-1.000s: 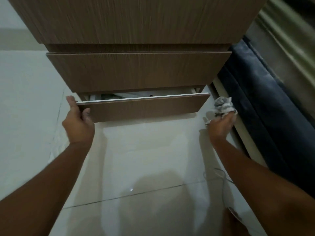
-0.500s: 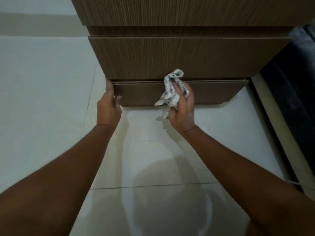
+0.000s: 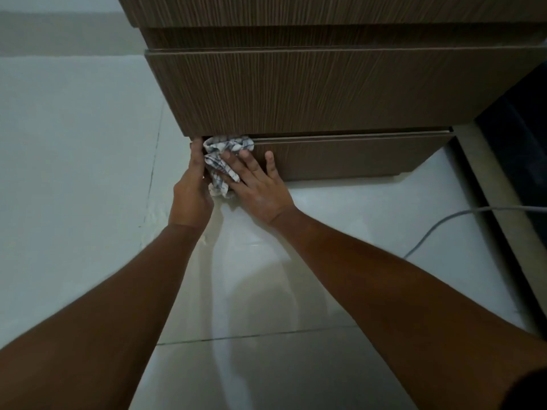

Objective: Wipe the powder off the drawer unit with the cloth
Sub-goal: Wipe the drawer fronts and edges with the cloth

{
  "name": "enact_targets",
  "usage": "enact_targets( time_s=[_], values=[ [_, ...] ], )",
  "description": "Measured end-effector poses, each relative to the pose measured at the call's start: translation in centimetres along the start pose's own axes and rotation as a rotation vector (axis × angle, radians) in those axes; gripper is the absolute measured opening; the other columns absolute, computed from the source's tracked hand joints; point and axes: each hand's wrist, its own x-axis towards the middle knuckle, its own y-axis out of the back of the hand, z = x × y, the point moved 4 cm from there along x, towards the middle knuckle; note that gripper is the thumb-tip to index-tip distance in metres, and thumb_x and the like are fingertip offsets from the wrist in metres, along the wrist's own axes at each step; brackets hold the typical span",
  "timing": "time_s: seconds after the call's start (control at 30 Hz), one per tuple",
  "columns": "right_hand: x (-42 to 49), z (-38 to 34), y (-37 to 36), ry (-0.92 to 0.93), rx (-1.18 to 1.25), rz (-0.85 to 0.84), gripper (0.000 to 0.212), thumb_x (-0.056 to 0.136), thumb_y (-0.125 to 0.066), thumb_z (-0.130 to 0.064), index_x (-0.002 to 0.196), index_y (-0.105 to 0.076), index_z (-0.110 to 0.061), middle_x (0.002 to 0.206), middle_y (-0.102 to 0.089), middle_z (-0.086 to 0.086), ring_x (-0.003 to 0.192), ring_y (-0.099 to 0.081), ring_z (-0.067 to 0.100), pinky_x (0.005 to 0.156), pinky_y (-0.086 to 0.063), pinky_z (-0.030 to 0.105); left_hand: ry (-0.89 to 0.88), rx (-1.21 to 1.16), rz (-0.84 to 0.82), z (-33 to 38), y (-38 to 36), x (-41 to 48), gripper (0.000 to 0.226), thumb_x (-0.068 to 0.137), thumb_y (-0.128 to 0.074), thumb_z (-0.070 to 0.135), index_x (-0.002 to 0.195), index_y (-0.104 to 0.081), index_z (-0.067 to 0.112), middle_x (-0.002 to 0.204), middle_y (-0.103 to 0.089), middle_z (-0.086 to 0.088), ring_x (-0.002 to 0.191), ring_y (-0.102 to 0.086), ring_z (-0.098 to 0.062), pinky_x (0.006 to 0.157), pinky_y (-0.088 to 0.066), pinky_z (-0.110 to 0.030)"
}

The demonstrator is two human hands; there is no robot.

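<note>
A brown wood-grain drawer unit stands on the pale tiled floor. Its bottom drawer sits nearly flush under the one above. A crumpled white-and-grey checked cloth lies against the top left corner of the bottom drawer front. My right hand presses flat on the cloth with fingers spread. My left hand grips the left end of the bottom drawer, its fingertips at the drawer's top edge beside the cloth. I see no powder on the drawer fronts.
A grey cable runs across the floor at the right. A dark piece of furniture with a pale base strip stands right of the unit. White smudges mark the tile seam left of my left hand.
The bottom drawer, partly pulled out a second ago, is pushed in. My right hand brought the cloth from the right side to the drawer's top left corner, next to my left hand.
</note>
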Motion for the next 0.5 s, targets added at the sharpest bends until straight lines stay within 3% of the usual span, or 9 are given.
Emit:
enact_targets(
  time_s=[0.07,0.17,0.27,0.33,0.4,0.5],
  values=[
    [-0.4,0.8,-0.2,0.044,-0.014,0.014,0.06,0.105,-0.041,-0.025,0.159,-0.015,-0.027,0.162,-0.018,-0.004,0.153,0.012,0.021,0.121,0.015,0.051,-0.01,-0.016,0.013,0.1,-0.2,0.1,0.086,0.099,-0.049,0.004,0.155,-0.004,0.051,0.141,-0.059,-0.009,0.112,-0.063,-0.02,0.099,-0.048,-0.032],
    [-1.7,3.2,-0.1,0.072,-0.028,0.014,0.061,0.101,-0.051,-0.026,0.156,-0.025,-0.028,0.161,-0.026,-0.006,0.152,-0.006,0.02,0.122,0.013,0.046,0.043,-0.052,0.071,0.1,-0.4,0.3,0.07,0.096,-0.049,-0.002,0.156,-0.025,0.026,0.126,-0.065,-0.023,0.105,-0.067,-0.036,0.088,-0.055,-0.045],
    [-4.1,6.6,0.4,0.077,-0.058,0.012,0.054,0.101,-0.05,-0.027,0.152,-0.033,-0.029,0.16,-0.034,-0.007,0.153,-0.008,0.02,0.123,0.011,0.047,0.109,-0.037,0.062,0.2,-0.8,0.1,0.075,0.102,-0.047,0.005,0.156,-0.009,0.04,0.136,-0.059,-0.019,0.114,-0.063,-0.03,0.1,-0.049,-0.041],
    [-6.0,9.0,0.9,0.093,-0.061,-0.005,0.05,0.102,-0.047,-0.027,0.15,-0.034,-0.031,0.162,-0.026,-0.009,0.152,-0.011,0.022,0.123,0.009,0.048,0.104,0.029,0.059,0.1,-1.0,-0.2,0.085,0.101,-0.049,0.002,0.154,0.001,0.046,0.136,-0.059,-0.018,0.115,-0.062,-0.031,0.099,-0.045,-0.035],
    [-7.9,11.5,1.7,0.093,-0.084,-0.033,0.053,0.1,-0.054,-0.03,0.149,-0.034,-0.032,0.163,-0.019,-0.01,0.151,-0.014,0.023,0.123,0.008,0.05,0.124,0.054,0.067,0.1,-1.0,-0.3,0.089,0.099,-0.052,0.0,0.152,0.003,0.047,0.13,-0.061,-0.021,0.11,-0.065,-0.039,0.097,-0.048,-0.04],
    [-10.3,15.1,3.0,0.044,-0.099,-0.095,0.055,0.092,-0.06,-0.03,0.144,-0.042,-0.031,0.158,-0.031,-0.004,0.148,-0.02,0.03,0.121,0.006,0.054,0.169,0.066,0.086,0.3,-1.1,-0.3,0.092,0.099,-0.053,0.001,0.151,0.004,0.05,0.132,-0.06,-0.024,0.108,-0.065,-0.044,0.097,-0.05,-0.05]
  ],
)
